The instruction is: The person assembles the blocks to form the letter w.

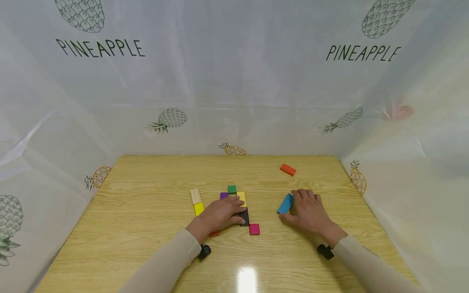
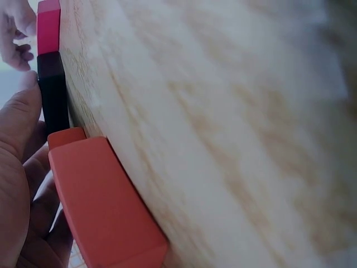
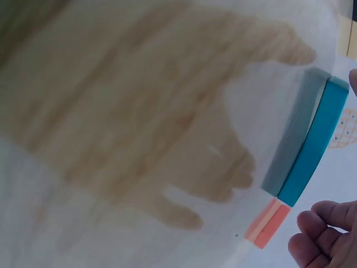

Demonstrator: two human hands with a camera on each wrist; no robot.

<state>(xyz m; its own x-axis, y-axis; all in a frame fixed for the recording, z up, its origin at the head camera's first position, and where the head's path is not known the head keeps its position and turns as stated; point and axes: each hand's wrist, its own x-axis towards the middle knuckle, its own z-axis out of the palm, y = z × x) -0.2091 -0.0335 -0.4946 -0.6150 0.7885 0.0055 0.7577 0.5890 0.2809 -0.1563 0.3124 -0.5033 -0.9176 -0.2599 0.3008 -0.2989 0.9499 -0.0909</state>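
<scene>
My left hand [image 1: 221, 213] rests over a group of small wooden blocks, its thumb touching the black block [image 1: 244, 217] and its fingers reaching to the pale yellow block [image 1: 242, 198]. A purple block [image 1: 224, 195] and a green block [image 1: 232, 189] show just beyond its fingers. Orange-red blocks [image 2: 109, 201] lie under its palm side. A pink block [image 1: 254, 229] sits at the black block's near corner. On the right, my right hand [image 1: 307, 209] spans a blue block [image 1: 285, 204], thumb and fingers near its two ends; in the right wrist view a gap shows between curled fingers [image 3: 315, 234] and the blue block.
A plain wood block [image 1: 196, 196] and a bright yellow block [image 1: 198, 208] lie end to end left of the group. A red block [image 1: 288, 169] lies alone farther back. Pineapple-printed sheeting [image 1: 234, 81] hangs around the wooden table [image 1: 146, 228].
</scene>
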